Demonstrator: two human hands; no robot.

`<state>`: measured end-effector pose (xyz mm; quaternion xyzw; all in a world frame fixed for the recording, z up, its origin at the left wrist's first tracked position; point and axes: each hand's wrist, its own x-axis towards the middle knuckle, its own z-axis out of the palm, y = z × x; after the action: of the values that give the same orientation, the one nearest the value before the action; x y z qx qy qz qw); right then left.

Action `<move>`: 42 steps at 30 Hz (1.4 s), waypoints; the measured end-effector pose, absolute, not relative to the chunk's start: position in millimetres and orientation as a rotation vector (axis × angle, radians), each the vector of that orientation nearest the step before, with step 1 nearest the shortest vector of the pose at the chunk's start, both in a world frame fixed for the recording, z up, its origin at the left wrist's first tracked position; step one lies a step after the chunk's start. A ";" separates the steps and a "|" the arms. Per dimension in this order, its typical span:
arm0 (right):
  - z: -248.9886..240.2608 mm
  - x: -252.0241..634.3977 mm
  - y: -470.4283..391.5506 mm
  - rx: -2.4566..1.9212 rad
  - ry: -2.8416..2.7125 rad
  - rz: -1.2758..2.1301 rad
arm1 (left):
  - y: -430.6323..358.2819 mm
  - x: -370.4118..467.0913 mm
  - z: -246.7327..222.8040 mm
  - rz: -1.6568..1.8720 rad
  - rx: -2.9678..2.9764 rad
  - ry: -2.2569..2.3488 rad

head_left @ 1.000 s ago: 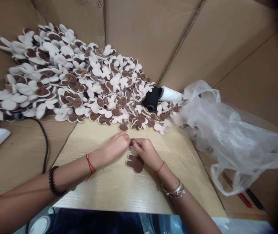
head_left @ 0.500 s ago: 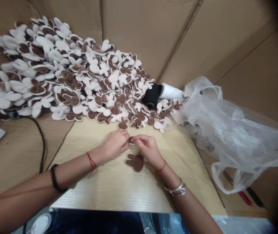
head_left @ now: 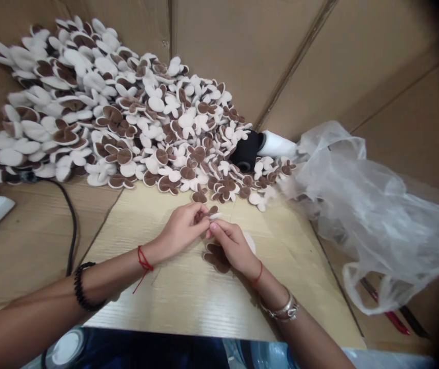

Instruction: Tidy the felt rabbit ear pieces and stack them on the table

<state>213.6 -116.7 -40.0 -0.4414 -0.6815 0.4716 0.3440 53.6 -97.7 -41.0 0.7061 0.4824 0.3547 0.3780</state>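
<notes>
Near the middle of the board, my left hand (head_left: 184, 225) pinches a small brown and white felt piece (head_left: 214, 212) whose ears stick out past the fingertips. My right hand (head_left: 235, 243) meets it from the right, its thumb and fingers closed on the lower side of the same piece. Under my right hand lies a larger brown rabbit-head piece (head_left: 215, 256), partly covered. A pale rounded edge (head_left: 250, 243) shows just right of that hand; what it belongs to is hidden.
A big heap of white and brown felt pieces (head_left: 127, 118) fills the back left. Behind are a black spool (head_left: 245, 152) and a white spool (head_left: 279, 145). Right: a clear plastic bag (head_left: 377, 200) and red tool (head_left: 396, 322). Left: a black cable (head_left: 74, 220).
My fingers have turned the small piece, so its ears and white side now show. My right hand has shifted over the larger brown piece, and a pale edge appears beside it. The view has shifted slightly.
</notes>
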 end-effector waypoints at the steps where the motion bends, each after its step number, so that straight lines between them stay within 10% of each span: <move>1: -40.0 213.3 -116.9 -1.145 -1.734 1.259 | -98.8 53.4 -41.2 0.900 1.781 1.199; 42: -20.5 225.2 -118.7 -1.002 -2.027 1.078 | -97.6 49.8 -30.8 0.845 1.011 0.698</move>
<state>225.2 -118.7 -20.5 -0.3800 -0.7685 0.4088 0.3129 49.8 -97.6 -30.8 0.4601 0.3173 0.3845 0.7347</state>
